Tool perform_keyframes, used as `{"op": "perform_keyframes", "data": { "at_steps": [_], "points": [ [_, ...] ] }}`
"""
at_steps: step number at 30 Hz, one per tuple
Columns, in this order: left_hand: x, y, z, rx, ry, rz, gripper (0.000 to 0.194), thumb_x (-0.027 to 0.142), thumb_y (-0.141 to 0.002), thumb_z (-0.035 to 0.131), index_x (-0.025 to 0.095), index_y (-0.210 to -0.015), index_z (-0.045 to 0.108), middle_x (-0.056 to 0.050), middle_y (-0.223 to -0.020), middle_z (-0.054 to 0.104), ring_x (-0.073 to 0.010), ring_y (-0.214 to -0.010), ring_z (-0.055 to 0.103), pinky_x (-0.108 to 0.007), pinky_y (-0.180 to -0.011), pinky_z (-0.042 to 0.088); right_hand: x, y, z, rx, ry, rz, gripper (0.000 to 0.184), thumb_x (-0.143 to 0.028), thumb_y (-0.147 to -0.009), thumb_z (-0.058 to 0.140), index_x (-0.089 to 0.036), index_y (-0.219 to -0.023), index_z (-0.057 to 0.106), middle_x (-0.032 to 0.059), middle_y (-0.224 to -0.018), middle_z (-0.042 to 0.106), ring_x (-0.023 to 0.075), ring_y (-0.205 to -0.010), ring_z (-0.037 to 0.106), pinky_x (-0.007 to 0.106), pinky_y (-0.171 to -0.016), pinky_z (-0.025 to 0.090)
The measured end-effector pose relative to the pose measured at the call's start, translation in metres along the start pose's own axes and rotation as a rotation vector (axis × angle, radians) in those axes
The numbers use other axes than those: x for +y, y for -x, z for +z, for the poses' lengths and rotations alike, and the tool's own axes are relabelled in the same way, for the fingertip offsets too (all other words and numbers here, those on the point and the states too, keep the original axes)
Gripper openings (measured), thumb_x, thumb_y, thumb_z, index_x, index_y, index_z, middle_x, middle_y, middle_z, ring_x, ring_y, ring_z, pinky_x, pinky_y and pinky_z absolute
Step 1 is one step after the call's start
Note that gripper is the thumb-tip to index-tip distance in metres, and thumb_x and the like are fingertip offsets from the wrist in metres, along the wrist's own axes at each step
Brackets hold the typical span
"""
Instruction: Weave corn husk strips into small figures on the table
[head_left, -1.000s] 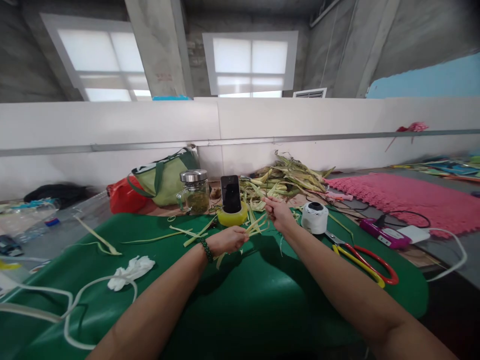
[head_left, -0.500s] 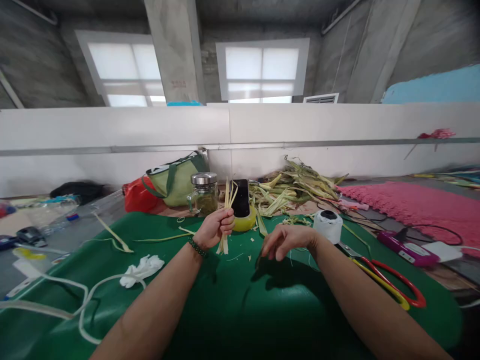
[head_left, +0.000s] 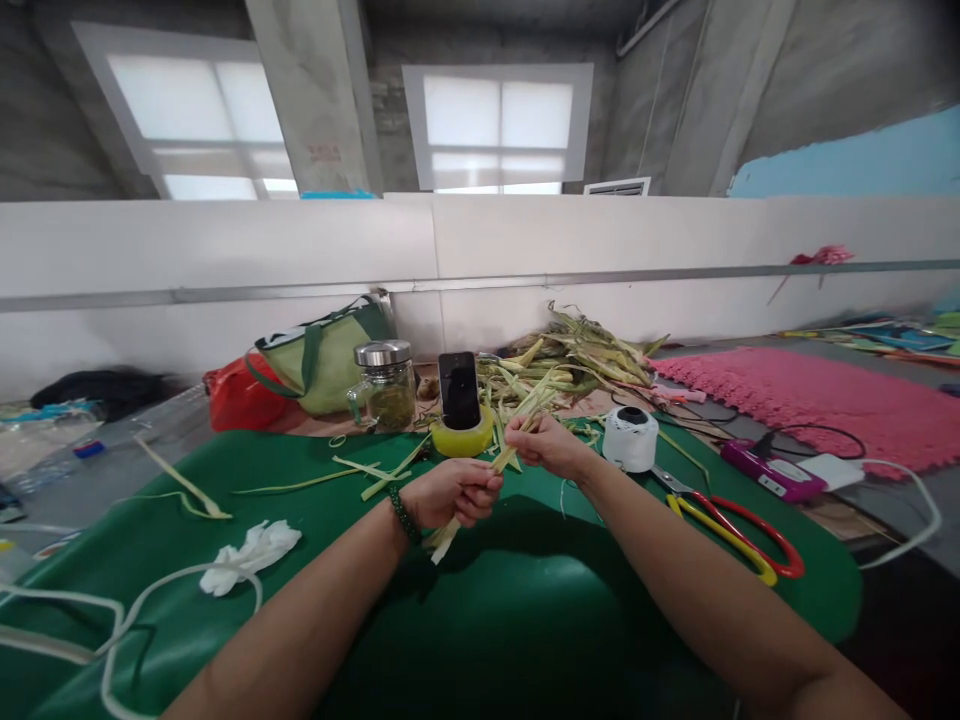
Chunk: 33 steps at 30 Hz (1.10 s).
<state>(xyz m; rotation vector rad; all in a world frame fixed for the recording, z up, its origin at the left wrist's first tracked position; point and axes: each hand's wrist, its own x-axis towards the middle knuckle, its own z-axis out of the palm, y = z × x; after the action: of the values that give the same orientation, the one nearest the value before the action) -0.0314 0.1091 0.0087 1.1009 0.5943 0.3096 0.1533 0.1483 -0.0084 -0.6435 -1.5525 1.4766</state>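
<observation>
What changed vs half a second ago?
The right hand, apart from the pale strips then, moved forward and now grips them farther up. The left hand shifted right and nearer the wearer, still holding the bundle, which went from upright to slanted. Phone, white spool and scissors stayed put.

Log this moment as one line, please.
left hand: gripping pale strips | right hand: pinching same strips farther up | scissors: lying on green mat beside white spool
</observation>
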Motion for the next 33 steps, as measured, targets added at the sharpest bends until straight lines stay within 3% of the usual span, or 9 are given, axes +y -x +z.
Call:
{"op": "perform_keyframes", "data": {
  "at_steps": [3,5,7,9,12,19,26,33],
  "points": [
    [-0.001,0.0,-0.002,-0.01,-0.005,-0.042,0.026,0.031,-0.077,0.06,0.016,-0.064,0.043,0.009,-0.048,0.025,-0.0035,-0.037,0.02,-0.016,-0.038,0.023,-0.001,0.0,-0.004,0.037,0.053,-0.027,0.033,-0.04,-0.062,0.076,-0.015,-0.063,0.054,-0.0094,-0.036,0.041,0.0032,-0.032,0.031,0.018,-0.034,0.022],
    [-0.003,-0.001,-0.005,-0.014,0.008,-0.049,0.026,0.039,-0.078,0.059,0.014,-0.072,0.052,0.005,-0.05,0.042,-0.0071,-0.042,0.04,-0.022,-0.049,0.041,0.0,0.0,-0.005,0.015,0.073,-0.032,0.032,-0.04,-0.063,0.075,-0.015,-0.062,0.055,-0.0087,-0.037,0.044,0.0036,-0.032,0.033,0.018,-0.033,0.024],
    [-0.005,-0.003,-0.006,0.004,0.029,0.018,0.032,0.044,-0.08,0.056,0.012,-0.084,0.059,-0.003,-0.064,0.06,-0.0144,-0.061,0.059,-0.029,-0.067,0.048,0.001,0.001,-0.004,-0.031,0.089,-0.031,0.032,-0.039,-0.065,0.074,-0.014,-0.062,0.055,-0.0079,-0.039,0.046,0.0036,-0.032,0.035,0.018,-0.034,0.025],
    [-0.007,-0.004,-0.006,0.04,0.034,0.111,0.035,0.043,-0.081,0.057,0.011,-0.094,0.062,-0.009,-0.079,0.067,-0.0192,-0.079,0.064,-0.031,-0.076,0.047,0.002,0.001,-0.003,-0.081,0.114,-0.025,0.031,-0.039,-0.067,0.073,-0.013,-0.062,0.056,-0.0062,-0.042,0.05,0.0034,-0.034,0.036,0.018,-0.034,0.026],
    [-0.007,-0.005,-0.005,0.077,0.016,0.158,0.035,0.04,-0.078,0.063,0.01,-0.097,0.064,-0.009,-0.082,0.069,-0.0203,-0.082,0.066,-0.029,-0.075,0.047,0.003,0.001,0.001,-0.143,0.147,-0.009,0.03,-0.039,-0.07,0.07,-0.012,-0.063,0.058,-0.0044,-0.044,0.053,0.0035,-0.035,0.038,0.018,-0.035,0.027],
    [-0.005,-0.004,-0.001,0.162,-0.145,0.204,0.035,0.044,-0.069,0.072,0.01,-0.078,0.066,-0.007,-0.073,0.068,-0.0173,-0.071,0.066,-0.027,-0.07,0.05,-0.001,0.002,0.005,-0.14,0.185,-0.01,0.032,-0.041,-0.071,0.069,-0.012,-0.062,0.059,-0.0036,-0.044,0.053,0.0041,-0.036,0.039,0.018,-0.036,0.028],
    [-0.007,-0.009,0.008,0.303,-0.376,0.242,0.028,0.039,-0.076,0.062,0.011,-0.071,0.061,-0.005,-0.06,0.066,-0.0138,-0.057,0.062,-0.026,-0.064,0.049,0.001,0.001,0.009,-0.114,0.249,-0.029,0.034,-0.043,-0.068,0.071,-0.011,-0.064,0.061,-0.0044,-0.041,0.051,0.0043,-0.034,0.038,0.019,-0.034,0.026],
    [-0.005,-0.009,0.013,0.434,-0.333,0.252,0.027,0.038,-0.075,0.057,0.015,-0.061,0.05,0.001,-0.051,0.056,-0.0112,-0.047,0.057,-0.023,-0.052,0.045,0.004,-0.001,0.008,-0.095,0.175,0.005,0.035,-0.044,-0.065,0.072,-0.012,-0.071,0.061,-0.0026,-0.052,0.058,0.005,-0.041,0.043,0.018,-0.04,0.031]
  ]
}}
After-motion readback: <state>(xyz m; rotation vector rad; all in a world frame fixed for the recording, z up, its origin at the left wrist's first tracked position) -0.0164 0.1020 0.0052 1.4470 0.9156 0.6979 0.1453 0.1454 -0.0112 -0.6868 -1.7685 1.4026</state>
